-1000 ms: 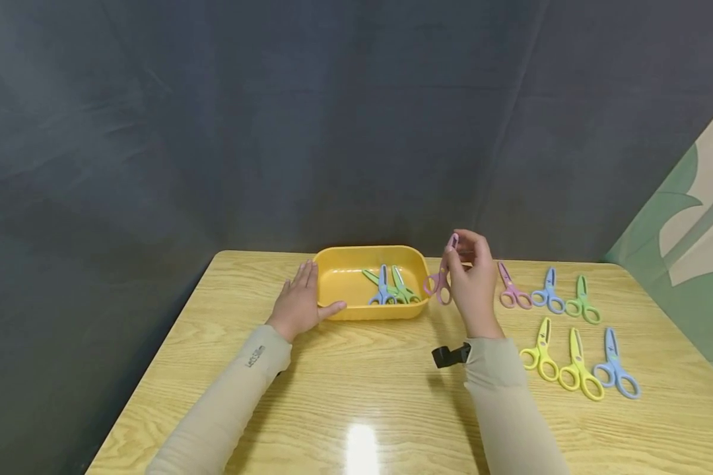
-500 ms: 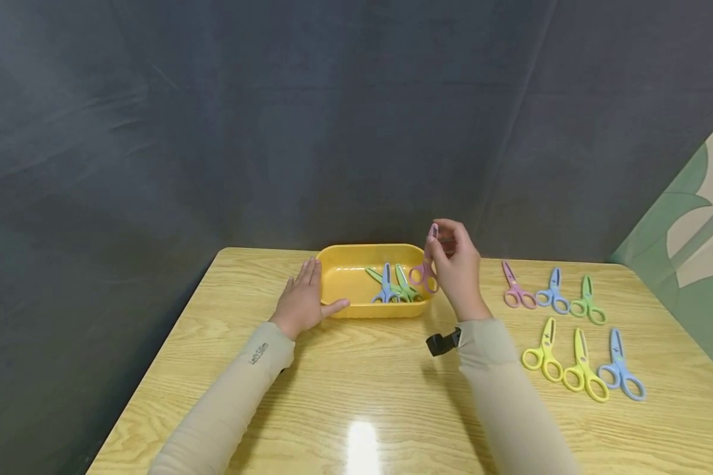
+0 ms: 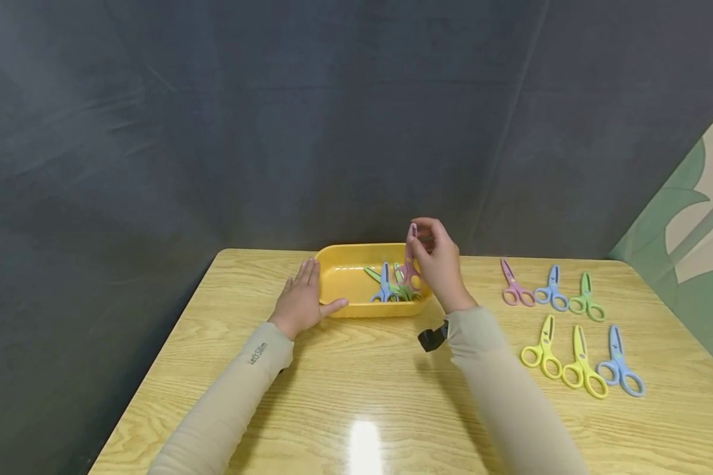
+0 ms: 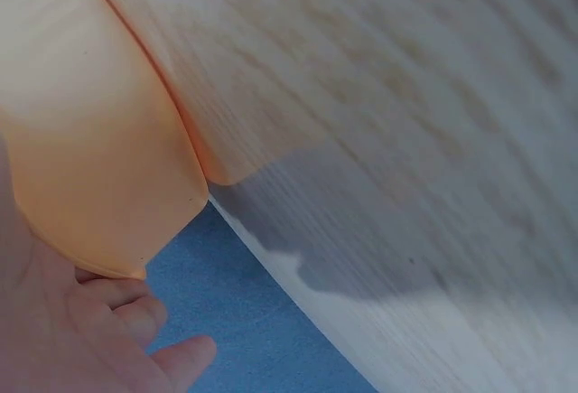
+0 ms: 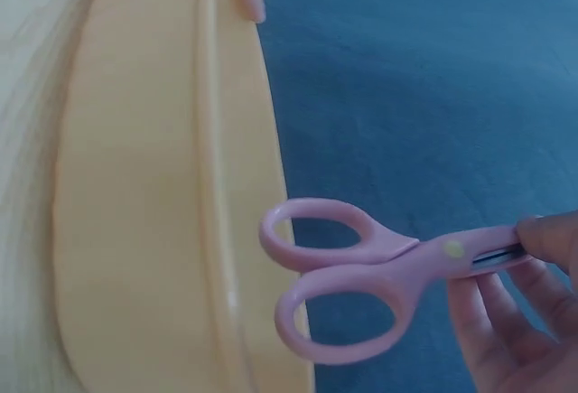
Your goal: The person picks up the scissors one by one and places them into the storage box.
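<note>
My right hand (image 3: 441, 262) pinches a pair of pink scissors (image 5: 352, 276) by the blade end, handles hanging down over the right part of the yellow tray (image 3: 347, 310). In the right wrist view the thumb (image 5: 551, 238) lies on the blade and the other fingers are behind it. My left hand (image 3: 299, 300) rests against the tray's left end with straight fingers, its thumb along the front rim. Inside the tray lie blue scissors (image 3: 385, 287) and green scissors (image 3: 372, 272), partly hidden behind the pink pair.
To the right on the wooden table (image 3: 333, 376) lie pink scissors (image 3: 513, 287), blue scissors (image 3: 551, 290) and green scissors (image 3: 586, 300). Nearer are two yellow pairs, one of them yellow scissors (image 3: 544, 349), and larger blue scissors (image 3: 618, 363). A dark curtain (image 3: 356, 132) hangs behind.
My right hand has moved left with the pink scissors, from beside the tray's right end to over its inside. The left hand has stayed at the tray's left end.
</note>
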Motion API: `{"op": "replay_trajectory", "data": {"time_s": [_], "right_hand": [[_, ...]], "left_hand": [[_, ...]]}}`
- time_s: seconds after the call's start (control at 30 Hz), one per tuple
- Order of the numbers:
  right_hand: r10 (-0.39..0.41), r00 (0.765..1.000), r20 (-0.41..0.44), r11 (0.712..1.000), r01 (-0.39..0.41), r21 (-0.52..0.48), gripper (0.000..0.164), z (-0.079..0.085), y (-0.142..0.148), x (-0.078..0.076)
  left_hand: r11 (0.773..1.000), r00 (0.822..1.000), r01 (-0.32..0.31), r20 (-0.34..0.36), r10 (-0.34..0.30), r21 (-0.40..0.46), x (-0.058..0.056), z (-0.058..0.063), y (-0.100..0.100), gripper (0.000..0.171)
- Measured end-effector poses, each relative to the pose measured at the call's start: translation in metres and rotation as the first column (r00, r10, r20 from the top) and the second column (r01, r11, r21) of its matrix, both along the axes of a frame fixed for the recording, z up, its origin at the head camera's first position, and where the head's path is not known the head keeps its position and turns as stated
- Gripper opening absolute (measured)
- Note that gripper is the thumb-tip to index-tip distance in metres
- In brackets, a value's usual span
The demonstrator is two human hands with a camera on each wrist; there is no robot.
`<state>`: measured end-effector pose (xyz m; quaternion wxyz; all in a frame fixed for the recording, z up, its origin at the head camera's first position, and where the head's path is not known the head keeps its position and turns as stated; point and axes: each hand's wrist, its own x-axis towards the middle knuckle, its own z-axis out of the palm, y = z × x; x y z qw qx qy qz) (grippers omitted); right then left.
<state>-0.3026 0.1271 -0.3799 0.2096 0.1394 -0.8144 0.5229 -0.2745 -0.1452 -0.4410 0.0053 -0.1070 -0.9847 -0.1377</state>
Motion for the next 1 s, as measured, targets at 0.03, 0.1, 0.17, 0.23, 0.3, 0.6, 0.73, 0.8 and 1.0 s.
{"op": "replay_trajectory", "data": {"time_s": [0.03, 0.1, 0.17, 0.23, 0.3, 0.6, 0.73, 0.8, 1.0], "right_hand": [[0.009, 1.000, 0.010, 1.000, -0.009, 0.001, 0.031, -0.001, -0.002, -0.002], [0.024, 0.999, 0.030, 1.000, -0.024, 0.000, 0.031, -0.005, -0.005, -0.004], [0.037, 0.998, 0.055, 0.999, -0.036, -0.012, 0.030, -0.008, -0.008, -0.006], [0.053, 0.996, 0.078, 0.998, -0.050, -0.035, 0.030, -0.010, -0.010, -0.008], [0.074, 0.993, 0.097, 0.996, -0.068, -0.065, 0.031, -0.010, -0.012, -0.010], [0.139, 0.976, 0.171, 0.976, -0.105, -0.191, 0.032, -0.019, -0.024, -0.021], [0.164, 0.961, 0.222, 0.970, -0.115, -0.216, 0.033, -0.023, -0.031, -0.021], [0.169, 0.956, 0.241, 0.968, -0.115, -0.223, 0.034, -0.025, -0.034, -0.021], [0.192, 0.937, 0.291, 0.956, -0.112, -0.271, 0.034, -0.030, -0.039, -0.022]], "left_hand": [[1.000, 1.000, 0.000, -0.003, 0.000, 0.000, 0.000, -0.001, 0.000, 0.113], [1.000, 1.000, 0.002, -0.005, -0.002, 0.004, 0.000, -0.002, -0.001, 0.113], [1.000, 1.000, 0.002, -0.002, -0.002, 0.011, 0.000, -0.003, -0.001, 0.113], [1.000, 1.000, 0.003, -0.001, -0.003, 0.015, 0.000, -0.004, -0.001, 0.113], [1.000, 1.000, 0.003, -0.002, -0.003, 0.018, 0.000, -0.005, -0.002, 0.113], [1.000, 1.000, -0.003, 0.006, 0.003, 0.012, 0.002, -0.003, -0.002, 0.114], [1.000, 1.000, -0.003, -0.005, 0.003, 0.024, 0.002, -0.003, -0.001, 0.113], [1.000, 1.000, -0.002, -0.010, 0.002, 0.024, 0.002, -0.003, -0.001, 0.113], [1.000, 1.000, 0.003, -0.018, -0.003, 0.013, 0.000, -0.001, -0.001, 0.114]]}}
